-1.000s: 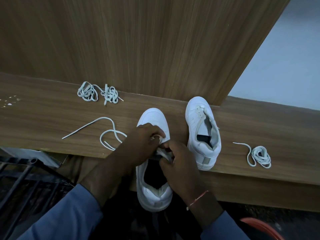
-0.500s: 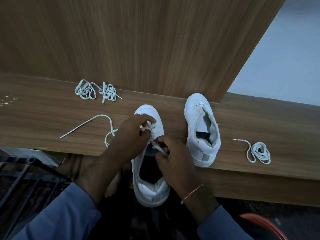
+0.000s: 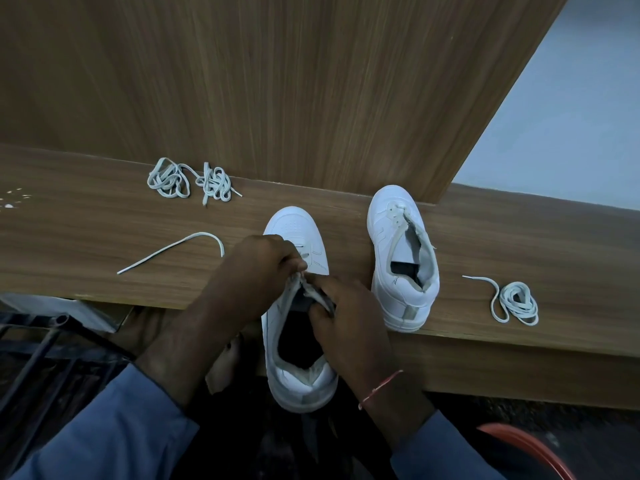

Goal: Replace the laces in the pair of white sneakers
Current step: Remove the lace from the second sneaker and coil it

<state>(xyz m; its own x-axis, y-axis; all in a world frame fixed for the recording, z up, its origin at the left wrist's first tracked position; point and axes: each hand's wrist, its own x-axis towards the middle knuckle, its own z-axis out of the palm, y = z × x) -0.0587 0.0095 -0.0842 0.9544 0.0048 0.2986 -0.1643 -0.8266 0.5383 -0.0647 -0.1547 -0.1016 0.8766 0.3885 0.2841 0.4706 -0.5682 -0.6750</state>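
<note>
Since 1 second ago, the loose lace (image 3: 173, 249) has lost its loops, drawn in under the left hand (image 3: 256, 271), and only 1 curved strand lies on the wooden ledge (image 3: 69, 237). The left fingertips are pressed together, pinching the lace at the eyelets of the near sneaker (image 3: 294, 223), whose heel overhangs the ledge's front edge. The right hand (image 3: 346, 317) curls its fingers around the tongue, gripping it. The other sneaker (image 3: 391, 216) stands just to the right, with a coiled lace (image 3: 516, 303) beyond it.

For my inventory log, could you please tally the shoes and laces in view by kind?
White sneakers: 2
Bunched laces: 3
Outstretched lace: 1
Total: 6
</note>
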